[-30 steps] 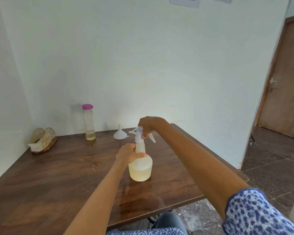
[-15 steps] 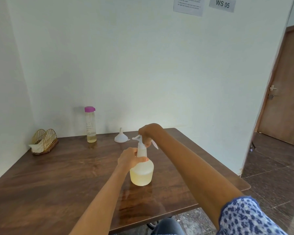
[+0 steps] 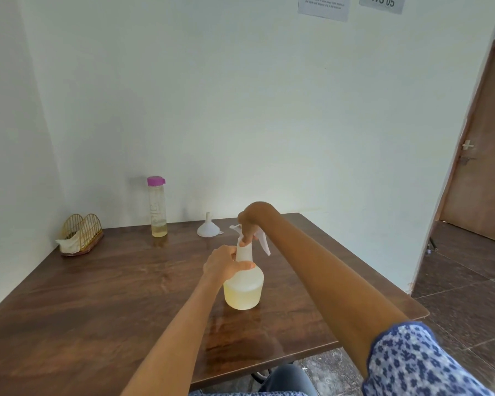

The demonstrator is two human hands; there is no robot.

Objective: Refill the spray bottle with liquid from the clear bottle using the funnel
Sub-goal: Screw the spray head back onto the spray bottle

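Observation:
The white spray bottle [image 3: 244, 290], holding pale yellow liquid, stands near the middle of the wooden table [image 3: 103, 295]. My left hand [image 3: 225, 264] grips its neck and shoulder. My right hand [image 3: 250, 221] comes down from above and grips the white trigger head, which sits on the bottle. The clear bottle [image 3: 157, 207] with a purple cap stands at the back of the table with a little yellow liquid in its base. A white funnel [image 3: 208, 228] rests upside down to its right, behind the spray bottle.
A gold wire napkin holder [image 3: 80, 234] with a white napkin sits at the table's back left corner. White walls close off the back and left. The table's right edge drops to a dark tiled floor [image 3: 463, 281], with a brown door [image 3: 486, 172] beyond.
Both hands keep their hold on the spray bottle, which has not visibly moved on the table. The camera has tilted up slightly, so more of the wall signs shows.

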